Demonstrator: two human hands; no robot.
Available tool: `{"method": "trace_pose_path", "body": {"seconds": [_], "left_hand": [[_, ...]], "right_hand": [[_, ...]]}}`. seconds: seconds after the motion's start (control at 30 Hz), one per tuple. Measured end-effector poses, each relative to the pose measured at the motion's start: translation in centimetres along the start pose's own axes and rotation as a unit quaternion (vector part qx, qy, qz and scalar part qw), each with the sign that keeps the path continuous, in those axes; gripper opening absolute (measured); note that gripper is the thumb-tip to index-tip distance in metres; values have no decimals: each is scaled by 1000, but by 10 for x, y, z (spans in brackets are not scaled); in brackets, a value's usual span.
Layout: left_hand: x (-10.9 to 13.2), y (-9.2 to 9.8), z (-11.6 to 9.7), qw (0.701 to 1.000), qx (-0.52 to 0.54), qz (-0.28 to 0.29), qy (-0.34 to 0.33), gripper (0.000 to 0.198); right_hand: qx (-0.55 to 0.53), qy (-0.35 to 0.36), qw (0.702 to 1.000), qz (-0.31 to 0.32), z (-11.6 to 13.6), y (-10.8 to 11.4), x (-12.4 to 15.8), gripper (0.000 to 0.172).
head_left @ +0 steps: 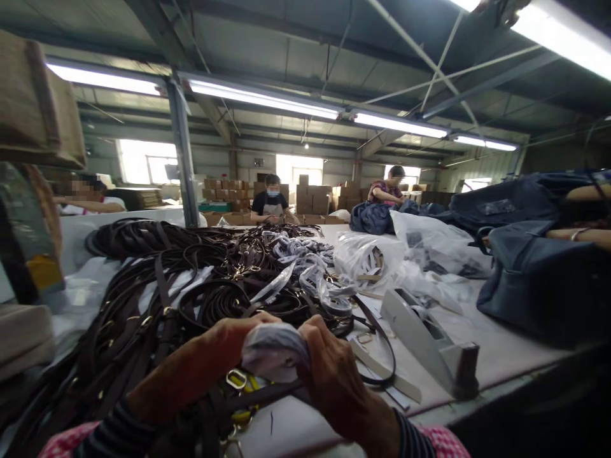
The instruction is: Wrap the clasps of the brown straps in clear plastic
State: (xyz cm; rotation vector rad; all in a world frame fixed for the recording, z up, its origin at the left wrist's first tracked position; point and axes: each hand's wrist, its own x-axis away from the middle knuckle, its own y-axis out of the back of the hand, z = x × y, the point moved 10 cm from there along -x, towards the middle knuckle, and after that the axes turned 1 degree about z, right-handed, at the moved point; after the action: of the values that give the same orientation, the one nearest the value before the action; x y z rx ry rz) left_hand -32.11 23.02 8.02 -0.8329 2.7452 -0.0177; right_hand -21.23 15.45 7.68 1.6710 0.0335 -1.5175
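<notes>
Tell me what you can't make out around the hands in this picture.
What the left hand and right hand pinch in the white plastic wrap: head view, hidden by hands and wrap.
Where the dark leather straps end: head view, cut off by the bottom edge.
Contents of the clear plastic bag: head view, blurred by its creases.

A grey tape dispenser (415, 334) lies near navy bags (537, 286).

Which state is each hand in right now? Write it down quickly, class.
Left hand: closed, holding crumpled translucent white plastic film.
Right hand: closed, holding the same film.
</notes>
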Motion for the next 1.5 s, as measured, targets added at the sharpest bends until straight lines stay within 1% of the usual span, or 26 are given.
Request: {"method": "trace_pose_path", "body": {"seconds": [0.07,0.13,0.2,0.23,0.3,0.33,0.43,0.47,0.5,0.53,0.6,0.67,0.7,0.77,0.83,0.87,0.9,1.0,1.03,1.07,1.13,1.2,1.27,1.3,1.4,1.5], "left_hand": [[2,-8,6,992,-103,54,43,44],[4,-12,24,958,-262,87,74,34],[10,-16,45,911,-396,94,67,28],[14,-20,55,897,-429,91,46,25],[25,-31,68,877,-472,87,-8,19],[31,-38,73,864,-496,82,-33,16],[42,-54,78,811,-575,80,-73,17],[42,-58,78,802,-586,87,-74,20],[40,-62,77,798,-590,97,-76,22],[37,-65,75,797,-589,107,-81,23],[29,-68,70,793,-589,128,-90,19],[20,-70,68,788,-588,159,-93,11],[17,-69,68,784,-588,177,-89,8],[12,-64,69,772,-598,200,-85,8],[11,-56,71,748,-628,201,-82,16],[12,-51,73,737,-643,194,-80,22],[14,-48,75,730,-653,185,-79,27],[16,-47,81,728,-668,125,-87,41],[16,-48,83,727,-674,94,-90,42],[15,-49,85,724,-681,66,-90,37],[13,-51,92,718,-690,31,-90,21],[13,-53,96,712,-690,33,-124,15],[15,-53,97,706,-681,54,-185,19],[16,-50,97,706,-675,59,-207,19],[11,-35,104,716,-662,51,-217,16],[7,-33,109,710,-669,12,-220,19]], "right_hand": [[87,95,990,62,13,-10,7,19],[145,160,969,123,21,-26,21,22],[159,185,951,191,23,-43,37,19],[151,185,944,229,23,-50,45,17],[104,163,936,296,18,-54,58,12],[65,139,933,326,14,-53,63,13],[-76,42,916,393,-3,-39,69,46],[-108,12,907,406,-9,-34,70,51],[-126,-11,901,414,-14,-30,70,51],[-132,-25,899,417,-19,-27,69,49],[-118,-31,898,422,-26,-24,68,55],[-77,-10,900,429,-30,-26,68,62],[-48,5,902,429,-31,-29,67,61],[-6,34,905,424,-33,-35,65,45],[-8,48,906,420,-32,-42,63,22],[-23,49,906,421,-31,-46,62,13],[-38,48,905,421,-30,-49,61,9],[-61,47,908,412,-28,-54,59,10],[-59,46,910,408,-28,-54,59,10],[-51,42,912,405,-30,-54,60,9],[-33,31,914,403,-36,-53,62,7],[-33,24,913,405,-43,-53,65,16],[-43,31,915,400,-46,-53,68,27],[-44,37,917,395,-48,-53,70,27],[-37,34,930,364,-51,-58,73,14],[-50,5,938,343,-50,-65,76,8]]}}
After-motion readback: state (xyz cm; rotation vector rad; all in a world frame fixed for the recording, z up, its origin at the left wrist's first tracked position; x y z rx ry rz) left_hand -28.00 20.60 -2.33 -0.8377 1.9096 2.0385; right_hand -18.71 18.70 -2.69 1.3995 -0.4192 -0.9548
